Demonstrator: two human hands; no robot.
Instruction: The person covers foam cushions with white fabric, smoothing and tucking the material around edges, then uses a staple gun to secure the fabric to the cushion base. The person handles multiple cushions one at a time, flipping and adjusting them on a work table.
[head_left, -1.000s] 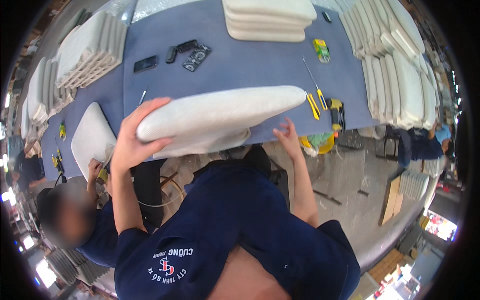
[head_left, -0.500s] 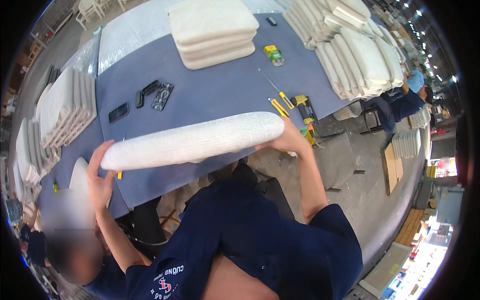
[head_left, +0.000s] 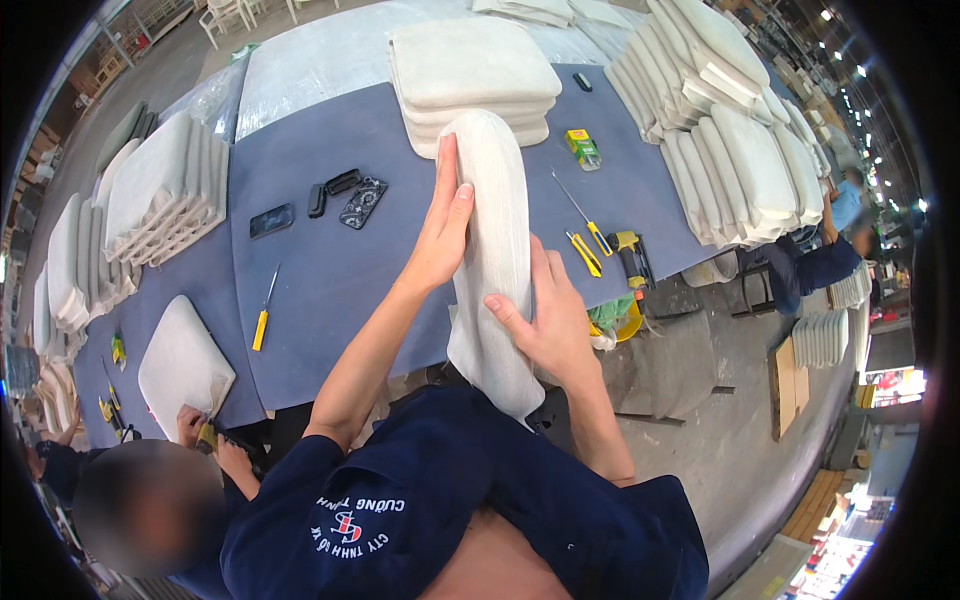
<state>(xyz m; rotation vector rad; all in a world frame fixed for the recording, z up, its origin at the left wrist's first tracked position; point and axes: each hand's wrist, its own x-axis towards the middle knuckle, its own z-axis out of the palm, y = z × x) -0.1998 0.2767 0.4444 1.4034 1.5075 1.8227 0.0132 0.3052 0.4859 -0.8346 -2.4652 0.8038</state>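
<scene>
Hands clasp a long cream cushion [head_left: 492, 250] from either side. The left hand [head_left: 442, 232] lies flat on its left flank, fingers stretched up along the fabric and thumb over the front; the right hand [head_left: 545, 320] wraps the lower right flank with fingers spread and thumb pressing into the cover. The cushion is lifted off the table [head_left: 330, 270]. Its long axis runs away from the person, the rounded far end pointing toward the stack of cushions [head_left: 470, 75] beyond the hands, while the near end hangs limp against the dark blue shirt.

Just right of the right hand, on the blue table cover, lie a yellow-handled screwdriver [head_left: 585, 252], a thin metal rod [head_left: 578, 208] and a yellow power tool [head_left: 630, 255] at the table edge. A small green and yellow box [head_left: 583, 148] sits farther off, beyond these. Left of the left hand are three dark phones [head_left: 330, 197], and nearer the person's side another yellow-handled tool [head_left: 262, 318]. Well off to the right rises a large heap of cushions [head_left: 730, 130]; well off to the left more cushions stand on edge in a row [head_left: 160, 195]. At the lower left another person's hands [head_left: 205, 440] work on a flat cushion [head_left: 183, 362].
</scene>
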